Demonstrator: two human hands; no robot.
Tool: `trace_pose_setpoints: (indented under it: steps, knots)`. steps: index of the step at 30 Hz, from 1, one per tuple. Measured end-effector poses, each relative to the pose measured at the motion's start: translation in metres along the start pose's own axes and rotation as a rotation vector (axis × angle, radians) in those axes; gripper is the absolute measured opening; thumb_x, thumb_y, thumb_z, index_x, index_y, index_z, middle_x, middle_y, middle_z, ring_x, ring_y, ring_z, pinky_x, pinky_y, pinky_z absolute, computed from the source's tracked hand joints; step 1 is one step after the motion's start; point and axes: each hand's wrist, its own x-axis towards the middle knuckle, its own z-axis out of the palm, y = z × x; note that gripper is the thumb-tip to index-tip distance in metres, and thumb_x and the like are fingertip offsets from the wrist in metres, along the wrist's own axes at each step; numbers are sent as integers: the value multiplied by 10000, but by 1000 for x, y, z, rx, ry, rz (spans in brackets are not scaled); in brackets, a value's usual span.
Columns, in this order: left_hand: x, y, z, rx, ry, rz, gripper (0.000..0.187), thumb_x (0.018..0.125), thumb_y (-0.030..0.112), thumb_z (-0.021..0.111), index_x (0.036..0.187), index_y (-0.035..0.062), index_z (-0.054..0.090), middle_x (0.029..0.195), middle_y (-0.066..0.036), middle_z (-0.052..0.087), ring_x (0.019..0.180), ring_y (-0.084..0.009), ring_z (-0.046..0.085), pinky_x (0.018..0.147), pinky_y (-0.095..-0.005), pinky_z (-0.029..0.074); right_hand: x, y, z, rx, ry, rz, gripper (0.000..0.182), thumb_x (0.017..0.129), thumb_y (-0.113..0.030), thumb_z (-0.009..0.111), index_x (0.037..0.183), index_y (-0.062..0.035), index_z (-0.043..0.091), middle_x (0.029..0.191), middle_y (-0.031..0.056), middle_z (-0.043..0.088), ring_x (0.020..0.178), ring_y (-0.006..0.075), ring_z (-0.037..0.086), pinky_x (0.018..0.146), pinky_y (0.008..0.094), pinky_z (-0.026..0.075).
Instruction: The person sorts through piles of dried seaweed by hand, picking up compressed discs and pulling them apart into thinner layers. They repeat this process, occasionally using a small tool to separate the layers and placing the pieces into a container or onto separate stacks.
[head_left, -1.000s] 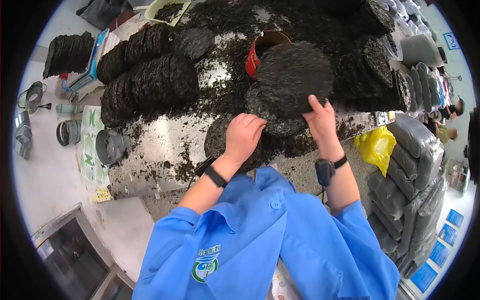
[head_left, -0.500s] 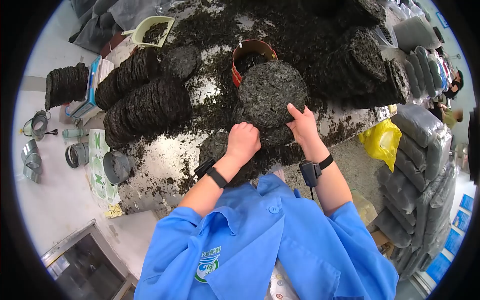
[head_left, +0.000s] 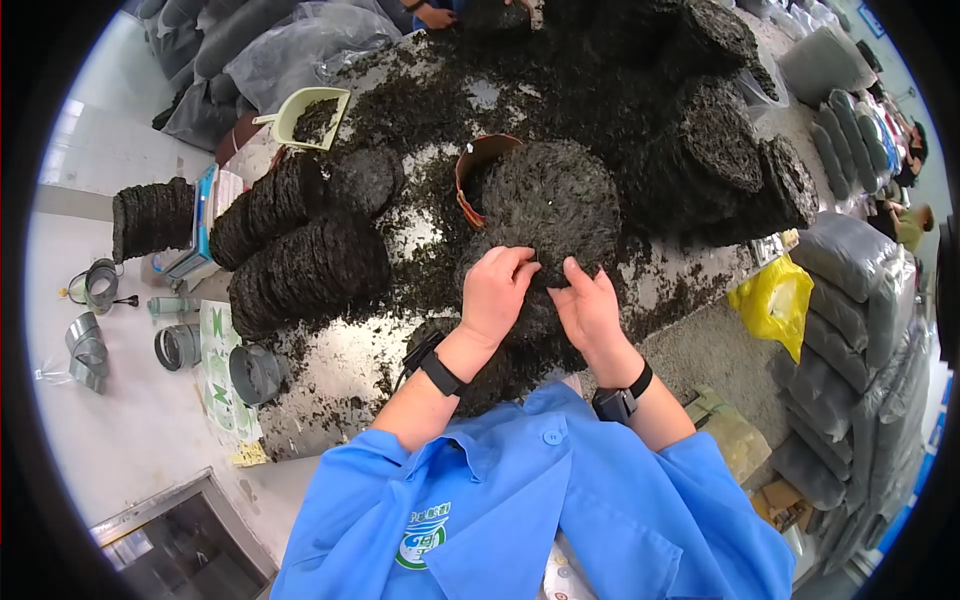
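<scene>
A dark round cake of what looks like dried seaweed [head_left: 555, 200] lies in front of me, propped over a red-rimmed round container [head_left: 470, 190]. My left hand [head_left: 497, 297] is at its near edge, thumb and fingers pinched together on the rim. Close beside it, my right hand [head_left: 587, 308] grips the same edge with the thumb on top; its other fingers are partly hidden. More dark seaweed lies beneath my wrists, partly covered by my hands.
Rows of stacked seaweed cakes [head_left: 310, 275] stand at left, and taller stacks [head_left: 715, 140] at right. A dustpan [head_left: 310, 118] holds dark scraps. A grey ring [head_left: 255, 375] and a yellow bag [head_left: 775, 300] sit near the table edges. Another person's hand [head_left: 435, 16] shows at the far side.
My right hand has moved left along the cake's near edge, closer to my left hand. The view has shifted, so the table appears lower and another person's hands show at the top.
</scene>
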Motion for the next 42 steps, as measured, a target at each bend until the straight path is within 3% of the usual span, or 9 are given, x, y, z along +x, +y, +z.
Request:
trace_pose_setpoints:
  steps: [9,12,16,19,22,27,37,40,42]
  knots:
    - [15,-7,-8,-55,-134,-168,116,865,63,756,942,-12,712,825,-83,699,694,-172,688,644,-314,569,9,9,0,-120,84,109,258,1050,-113,594,1307,-118,575,1298,29,649,1159,160,612,966,419,479]
    - [37,-11,-23,-733,-232,-635,83,927,85,735,970,20,705,812,-10,684,664,-99,654,611,-274,569,16,2,-6,-10,58,92,288,1049,-118,594,1334,-110,553,1319,51,643,1197,220,613,1016,464,474]
    - [99,-28,-40,-774,-24,-408,107,981,115,685,959,11,692,792,-13,667,637,-92,616,626,-249,520,7,-16,-18,57,136,68,305,1047,-127,602,1341,-89,530,1326,80,631,1238,299,604,1084,564,437]
    - [130,-100,-24,391,104,218,62,909,47,686,970,59,691,882,-63,672,851,-253,682,776,-385,559,0,-16,-32,27,302,63,283,1051,-135,603,1325,-102,541,1299,72,643,1212,288,620,1064,560,446]
    - [127,-60,-34,634,-90,-50,97,869,33,686,961,67,686,964,-107,644,995,-332,637,863,-444,532,-3,-15,-42,57,148,46,300,1028,-135,646,1305,-124,532,1299,43,632,1234,259,598,1073,542,414]
    - [88,-29,-31,-93,75,88,84,857,32,714,933,34,679,908,-113,623,822,-315,640,739,-399,530,22,-9,-4,26,135,-22,285,1061,-160,596,1337,-162,525,1315,10,626,1239,216,589,1050,506,426]
    - [82,-45,-11,53,115,39,138,846,86,765,968,23,748,896,-123,698,817,-271,688,721,-365,558,87,21,57,-137,108,-50,230,1066,-124,573,1295,-135,550,1244,16,655,1134,154,602,963,393,461]
    - [97,-53,-18,42,-65,-115,136,879,96,744,970,-5,730,883,-98,708,791,-222,693,716,-338,566,100,25,57,-149,70,-70,254,1069,-123,565,1320,-133,537,1297,30,637,1166,170,594,967,402,468]
    - [103,-68,-13,-204,-117,-308,136,903,105,733,973,-11,720,882,-77,709,778,-189,689,706,-321,567,109,22,47,-158,76,-18,325,1066,-141,568,1375,-130,469,1395,37,570,1296,207,532,1172,582,267]
